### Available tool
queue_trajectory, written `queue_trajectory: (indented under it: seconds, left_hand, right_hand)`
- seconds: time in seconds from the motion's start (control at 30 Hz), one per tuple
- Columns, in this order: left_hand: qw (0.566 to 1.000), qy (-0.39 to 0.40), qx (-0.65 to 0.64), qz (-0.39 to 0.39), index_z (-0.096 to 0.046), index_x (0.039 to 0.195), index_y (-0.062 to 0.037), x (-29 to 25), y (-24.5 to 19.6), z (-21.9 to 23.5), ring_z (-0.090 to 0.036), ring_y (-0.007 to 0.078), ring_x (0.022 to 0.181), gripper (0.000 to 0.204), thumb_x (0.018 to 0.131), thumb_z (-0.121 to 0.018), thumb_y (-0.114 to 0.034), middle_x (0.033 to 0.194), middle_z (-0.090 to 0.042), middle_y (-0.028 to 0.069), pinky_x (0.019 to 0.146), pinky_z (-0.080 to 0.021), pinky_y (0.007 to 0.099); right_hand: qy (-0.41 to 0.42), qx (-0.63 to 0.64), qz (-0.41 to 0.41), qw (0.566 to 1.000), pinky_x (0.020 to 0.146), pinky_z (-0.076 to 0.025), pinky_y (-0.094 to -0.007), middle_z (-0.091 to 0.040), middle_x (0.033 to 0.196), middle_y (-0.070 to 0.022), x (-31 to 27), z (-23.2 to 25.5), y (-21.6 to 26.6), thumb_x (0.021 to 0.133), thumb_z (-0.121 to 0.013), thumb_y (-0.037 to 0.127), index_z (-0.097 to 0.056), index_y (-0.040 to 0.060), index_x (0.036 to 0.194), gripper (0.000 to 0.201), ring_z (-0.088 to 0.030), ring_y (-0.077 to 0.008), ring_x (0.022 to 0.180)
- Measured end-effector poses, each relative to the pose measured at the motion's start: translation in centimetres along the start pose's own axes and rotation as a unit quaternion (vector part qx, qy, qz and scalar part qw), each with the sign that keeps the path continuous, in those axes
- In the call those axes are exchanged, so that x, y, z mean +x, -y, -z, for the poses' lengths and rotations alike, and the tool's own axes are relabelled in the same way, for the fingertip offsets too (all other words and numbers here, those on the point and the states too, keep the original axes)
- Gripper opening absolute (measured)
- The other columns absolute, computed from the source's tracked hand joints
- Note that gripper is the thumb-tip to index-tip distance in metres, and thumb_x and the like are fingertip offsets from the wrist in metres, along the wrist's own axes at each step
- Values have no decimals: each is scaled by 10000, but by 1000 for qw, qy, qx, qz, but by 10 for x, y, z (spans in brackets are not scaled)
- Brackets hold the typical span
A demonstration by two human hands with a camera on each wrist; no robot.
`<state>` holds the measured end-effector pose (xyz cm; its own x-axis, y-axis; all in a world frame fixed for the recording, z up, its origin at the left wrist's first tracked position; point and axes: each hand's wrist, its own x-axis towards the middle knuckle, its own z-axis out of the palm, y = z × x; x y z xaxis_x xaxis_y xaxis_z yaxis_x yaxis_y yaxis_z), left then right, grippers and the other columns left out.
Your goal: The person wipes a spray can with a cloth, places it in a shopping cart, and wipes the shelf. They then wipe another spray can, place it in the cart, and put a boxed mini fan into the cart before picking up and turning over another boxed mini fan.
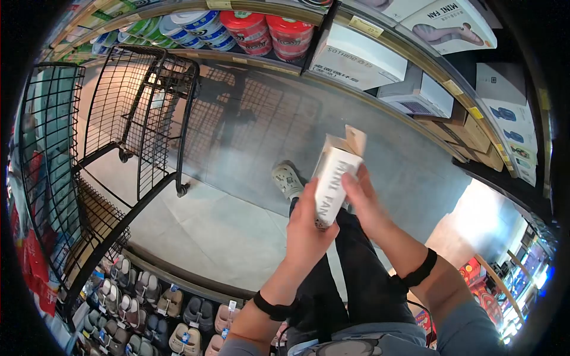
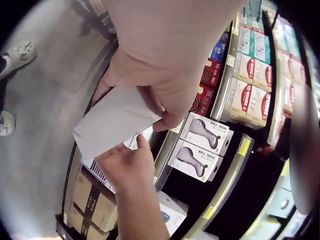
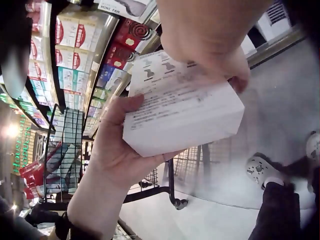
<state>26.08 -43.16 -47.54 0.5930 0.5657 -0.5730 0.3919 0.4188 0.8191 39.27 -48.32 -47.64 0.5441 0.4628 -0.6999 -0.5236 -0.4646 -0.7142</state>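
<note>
A white box (image 1: 332,181) printed "MINI FAN" is held upright in front of me, its top flap (image 1: 356,140) standing open. My left hand (image 1: 313,207) grips its left side and lower end, fingers wrapped behind it. My right hand (image 1: 354,188) holds the right side, thumb on the front face. In the left wrist view the left hand (image 2: 159,102) pinches the box (image 2: 112,122) from above, with the right hand (image 2: 125,167) under it. The right wrist view shows the printed back of the box (image 3: 180,110) between the right hand (image 3: 227,70) and the left hand (image 3: 117,150).
A black wire shopping cart (image 1: 139,113) stands to the left on the grey floor. Shelves with more mini fan boxes (image 1: 448,24) and round tubs (image 1: 261,29) curve along the top and right. Slippers (image 1: 139,302) fill a low rack at bottom left. My shoe (image 1: 288,178) is under the box.
</note>
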Motion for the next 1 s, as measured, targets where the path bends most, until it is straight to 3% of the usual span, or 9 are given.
queue_trajectory:
  seconds: [0.07, 0.23, 0.47, 0.5, 0.6, 0.67, 0.73, 0.93, 1.0]
  left_hand:
    - [902, -57, 392, -173, -305, 1388, -64, -1, 1, 1, -441, 357, 1233, 862, 635, -724, -50, 1293, -467, 224, 1013, -367, 444]
    - [858, -76, 478, -173, -375, 1387, -176, -4, -24, 7, -383, 443, 1233, 849, 634, -766, -148, 1376, -375, 223, 999, -350, 497]
    - [919, -101, 301, -235, -371, 1359, -12, 9, -60, 46, -358, 357, 1270, 669, 805, -696, -200, 1388, -356, 231, 1006, -345, 436]
    - [969, -91, 128, -191, -370, 1357, -2, 12, -67, 43, -383, 305, 1257, 639, 827, -680, -182, 1377, -384, 204, 996, -361, 398]
    - [986, 113, -119, 37, -325, 1374, 26, 18, -85, 52, -466, 172, 1178, 622, 864, -650, -120, 1313, -476, 124, 958, -398, 300]
    - [982, 145, -123, 16, -342, 1359, 19, 21, -87, 40, -532, 160, 1094, 632, 841, -678, -115, 1223, -539, 98, 936, -417, 296]
    - [980, 166, -91, -66, -383, 1324, 8, 25, -86, 25, -520, 150, 1092, 612, 815, -703, -104, 1214, -535, 86, 938, -414, 293]
    - [959, 147, 121, -211, -366, 1347, -29, 40, -106, -63, -416, 340, 1223, 715, 723, -714, -6, 1276, -463, 203, 1009, -352, 385]
    - [936, 90, 216, -263, -339, 1381, -38, 43, -124, -103, -356, 374, 1275, 751, 716, -682, 24, 1360, -385, 222, 1034, -330, 397]
  right_hand:
    - [81, 79, -57, 992, 906, -426, -303, -501, 1223, -97, -3, -13, 10, 871, -631, 293, -327, -7, 1342, 636, -490, -150, 1117]
    - [68, 146, -70, 984, 810, -488, -293, -562, 1141, -87, -2, -18, 22, 841, -639, 142, -405, 0, 1287, 524, -572, -155, 993]
    - [96, 195, -34, 975, 878, -483, -337, -558, 1158, -99, -10, 18, 54, 806, -647, 84, -405, -7, 1287, 546, -571, -188, 1026]
    - [147, 182, -32, 972, 904, -464, -343, -550, 1178, -97, -14, 25, 53, 801, -661, 94, -405, -4, 1295, 564, -549, -191, 1063]
    - [263, 152, -6, 953, 957, -415, -344, -524, 1231, -82, -23, 46, 62, 781, -703, 120, -424, 16, 1303, 601, -491, -190, 1144]
    - [231, 121, -16, 965, 951, -417, -333, -526, 1232, -80, -32, 66, 76, 775, -725, 133, -451, 20, 1285, 590, -489, -187, 1147]
    - [268, -118, 43, 955, 939, -428, -333, -530, 1237, -99, -34, 90, 84, 778, -730, 133, -459, 11, 1275, 579, -497, -180, 1134]
    - [104, -179, 86, 975, 903, -448, -302, -599, 1141, -96, -48, 169, 91, 745, -747, 90, -535, 38, 1194, 499, -561, -169, 1045]
    - [-49, -265, 213, 939, 940, -433, -313, -568, 1178, -99, -47, 192, 112, 759, -717, 66, -529, 37, 1166, 449, -536, -187, 1100]
